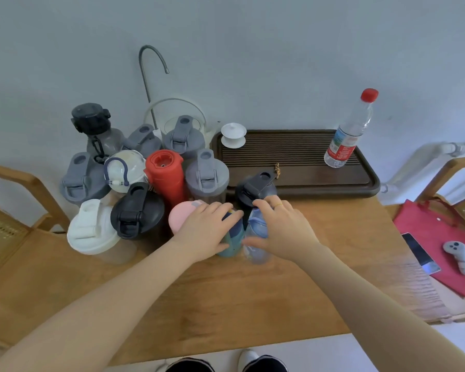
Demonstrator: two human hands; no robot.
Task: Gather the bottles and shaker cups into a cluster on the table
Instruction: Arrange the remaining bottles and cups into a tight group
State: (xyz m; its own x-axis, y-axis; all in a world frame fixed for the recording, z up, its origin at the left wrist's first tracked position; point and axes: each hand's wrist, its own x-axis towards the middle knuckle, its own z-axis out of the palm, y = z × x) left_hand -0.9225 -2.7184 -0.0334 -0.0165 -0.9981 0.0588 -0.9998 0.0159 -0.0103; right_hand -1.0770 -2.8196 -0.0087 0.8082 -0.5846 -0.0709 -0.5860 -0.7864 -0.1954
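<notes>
Several shaker cups and bottles stand bunched at the table's left: grey-lidded shakers (pixel 206 176), a red bottle (pixel 167 175), a black-lidded shaker (pixel 137 210), a white-lidded shaker (pixel 93 228) and a pink-lidded cup (pixel 181 214). My left hand (pixel 204 232) grips a teal bottle (pixel 231 244) from above. My right hand (pixel 282 228) grips a pale blue bottle (pixel 257 237) right beside it. A dark shaker (pixel 255 186) stands just behind both hands. A clear water bottle with a red cap (pixel 349 130) stands apart on the dark tray (pixel 306 183).
A white lidded teacup (pixel 233 135) sits on the tray's left end, and a white kettle (pixel 172 114) with a curved spout pipe is behind the cluster. Wooden chairs flank the table (pixel 226 304). A red bag (pixel 435 237) with a phone and controller lies on the right chair.
</notes>
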